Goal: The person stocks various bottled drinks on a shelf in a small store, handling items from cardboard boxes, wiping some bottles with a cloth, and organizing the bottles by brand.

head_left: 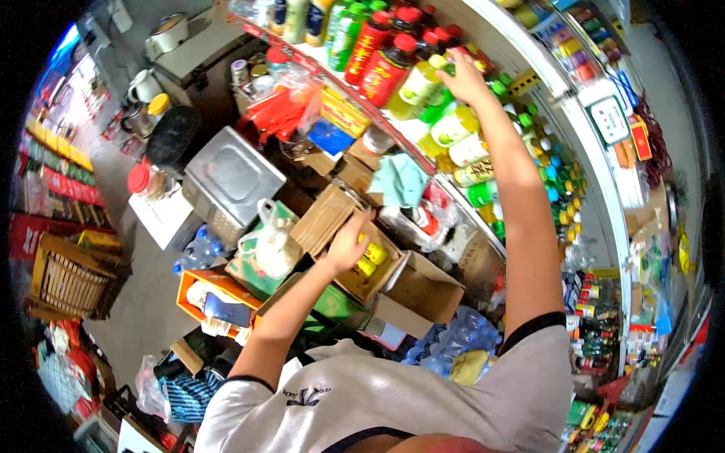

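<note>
On the shelf at the upper right, my right hand [466, 78] reaches over the tops of bottles, its fingers at the yellow cap of a pale yellow bottle [417, 87]. Whether the fingers grip it is unclear. Red bottles [387, 72] stand to its left, and more yellow bottles [457, 127] lie nearer along the shelf edge. Lower down, my left hand [350, 241] rests at the cardboard flap [325, 219] of an open box, its fingers bent. Small yellow items [370, 258] show inside that box beside the hand.
An empty cardboard box [423, 293] sits to the right of the open one. Further left are a white plastic bag [269, 243], an orange box [189, 281] with a phone, and a metal container [236, 175]. Blue-wrapped bottles [453, 340] lie near my body.
</note>
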The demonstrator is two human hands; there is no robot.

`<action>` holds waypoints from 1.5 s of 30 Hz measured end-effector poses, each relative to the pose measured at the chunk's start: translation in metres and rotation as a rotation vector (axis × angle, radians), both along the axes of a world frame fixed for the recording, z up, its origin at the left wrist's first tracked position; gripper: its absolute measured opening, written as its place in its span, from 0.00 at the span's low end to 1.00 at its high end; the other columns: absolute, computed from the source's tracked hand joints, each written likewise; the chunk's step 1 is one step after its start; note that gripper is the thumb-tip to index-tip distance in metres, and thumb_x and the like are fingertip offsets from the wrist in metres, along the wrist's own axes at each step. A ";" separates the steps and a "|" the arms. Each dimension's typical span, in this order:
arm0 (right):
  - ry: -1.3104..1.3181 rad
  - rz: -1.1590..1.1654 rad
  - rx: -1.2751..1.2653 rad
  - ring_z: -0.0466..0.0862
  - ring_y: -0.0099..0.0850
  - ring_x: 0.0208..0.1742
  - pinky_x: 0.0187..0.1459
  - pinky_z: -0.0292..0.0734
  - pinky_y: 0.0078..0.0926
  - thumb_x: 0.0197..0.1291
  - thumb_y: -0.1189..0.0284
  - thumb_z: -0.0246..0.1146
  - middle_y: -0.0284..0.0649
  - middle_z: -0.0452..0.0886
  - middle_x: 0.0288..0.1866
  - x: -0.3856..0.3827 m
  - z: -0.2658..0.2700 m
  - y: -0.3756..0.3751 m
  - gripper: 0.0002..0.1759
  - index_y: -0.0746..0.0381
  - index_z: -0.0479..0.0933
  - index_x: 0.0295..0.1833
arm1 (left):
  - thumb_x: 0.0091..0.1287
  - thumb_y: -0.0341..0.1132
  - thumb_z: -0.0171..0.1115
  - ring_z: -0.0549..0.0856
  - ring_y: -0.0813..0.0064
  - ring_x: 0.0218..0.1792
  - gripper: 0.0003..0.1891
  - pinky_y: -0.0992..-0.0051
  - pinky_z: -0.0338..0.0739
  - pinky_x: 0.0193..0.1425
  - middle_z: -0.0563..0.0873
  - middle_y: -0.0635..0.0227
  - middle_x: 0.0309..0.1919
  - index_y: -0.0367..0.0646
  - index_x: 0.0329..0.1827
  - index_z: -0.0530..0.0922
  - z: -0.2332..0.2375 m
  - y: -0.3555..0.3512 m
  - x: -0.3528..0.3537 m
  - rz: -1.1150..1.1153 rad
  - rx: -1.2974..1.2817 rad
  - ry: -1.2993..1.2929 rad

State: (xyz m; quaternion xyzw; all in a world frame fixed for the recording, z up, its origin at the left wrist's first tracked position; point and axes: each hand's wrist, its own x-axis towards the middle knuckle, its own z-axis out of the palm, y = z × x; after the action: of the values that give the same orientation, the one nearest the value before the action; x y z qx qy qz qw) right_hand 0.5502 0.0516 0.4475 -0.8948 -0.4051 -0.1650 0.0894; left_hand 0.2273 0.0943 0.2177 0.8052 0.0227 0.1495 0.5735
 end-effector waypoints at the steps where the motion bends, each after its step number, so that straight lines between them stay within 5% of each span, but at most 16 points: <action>1: 0.042 -0.028 -0.007 0.66 0.46 0.57 0.57 0.62 0.36 0.47 0.62 0.62 0.53 0.64 0.57 0.002 -0.006 0.010 0.34 0.63 0.58 0.59 | 0.56 0.30 0.49 0.69 0.55 0.54 0.19 0.67 0.62 0.58 0.72 0.51 0.49 0.36 0.52 0.67 -0.030 0.002 -0.035 -0.016 0.042 0.022; 7: 0.072 -0.154 -0.013 0.71 0.46 0.50 0.50 0.68 0.38 0.40 0.61 0.66 0.49 0.69 0.49 0.019 -0.033 0.033 0.30 0.57 0.66 0.51 | 0.55 0.27 0.50 0.78 0.62 0.37 0.11 0.71 0.71 0.43 0.78 0.57 0.35 0.38 0.42 0.73 -0.057 0.031 -0.261 0.215 -0.135 0.429; 9: 0.087 -0.175 -0.078 0.71 0.46 0.50 0.50 0.68 0.37 0.39 0.61 0.67 0.48 0.69 0.49 0.007 -0.027 0.035 0.29 0.56 0.67 0.49 | 0.55 0.27 0.50 0.79 0.62 0.39 0.10 0.72 0.72 0.42 0.79 0.56 0.36 0.37 0.40 0.74 -0.067 0.041 -0.309 0.326 -0.149 0.579; 13: 0.095 -0.142 -0.102 0.72 0.42 0.49 0.50 0.69 0.37 0.38 0.64 0.70 0.45 0.68 0.49 -0.020 -0.024 0.028 0.26 0.56 0.67 0.44 | 0.55 0.25 0.49 0.81 0.66 0.37 0.11 0.74 0.74 0.41 0.80 0.57 0.35 0.36 0.41 0.73 -0.064 0.059 -0.331 0.549 -0.181 0.645; 18: 0.125 -0.157 -0.044 0.72 0.43 0.49 0.45 0.71 0.39 0.40 0.67 0.68 0.41 0.66 0.47 -0.080 -0.029 0.021 0.25 0.55 0.64 0.43 | 0.56 0.23 0.50 0.80 0.68 0.37 0.09 0.76 0.73 0.43 0.78 0.59 0.35 0.36 0.40 0.73 -0.069 0.070 -0.313 0.463 -0.166 0.486; 25: 0.042 -0.212 -0.015 0.70 0.42 0.51 0.48 0.69 0.38 0.41 0.65 0.68 0.43 0.66 0.49 -0.075 -0.020 -0.012 0.26 0.55 0.64 0.46 | 0.58 0.24 0.49 0.79 0.68 0.36 0.07 0.76 0.72 0.41 0.76 0.60 0.32 0.36 0.39 0.74 -0.052 0.076 -0.301 0.392 -0.166 0.420; 33: 0.068 -0.313 -0.137 0.68 0.38 0.56 0.55 0.61 0.41 0.43 0.63 0.67 0.41 0.67 0.52 -0.073 -0.012 -0.019 0.28 0.52 0.65 0.51 | 0.59 0.25 0.49 0.80 0.70 0.37 0.07 0.76 0.72 0.42 0.77 0.60 0.35 0.36 0.39 0.73 -0.068 0.071 -0.337 0.554 -0.228 0.492; 35: 0.073 -0.358 -0.150 0.69 0.38 0.55 0.55 0.62 0.41 0.43 0.63 0.67 0.41 0.67 0.53 -0.068 -0.014 -0.012 0.28 0.51 0.65 0.51 | 0.60 0.24 0.47 0.77 0.76 0.37 0.09 0.80 0.71 0.43 0.77 0.64 0.34 0.35 0.43 0.71 -0.076 0.070 -0.348 0.545 -0.250 0.499; 45: 0.166 -0.306 -0.040 0.75 0.42 0.49 0.50 0.69 0.35 0.46 0.67 0.64 0.46 0.75 0.48 -0.017 -0.011 -0.019 0.23 0.53 0.71 0.51 | 0.58 0.28 0.50 0.79 0.68 0.31 0.09 0.75 0.72 0.37 0.75 0.60 0.34 0.37 0.40 0.74 -0.049 0.057 -0.357 0.591 -0.085 0.596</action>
State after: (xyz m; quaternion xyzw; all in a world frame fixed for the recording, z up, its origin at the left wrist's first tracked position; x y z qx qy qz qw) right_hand 0.5331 0.0326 0.4366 -0.9582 -0.2585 -0.0944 0.0785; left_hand -0.1293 0.1512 0.1683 0.7477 0.4236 0.0669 0.5070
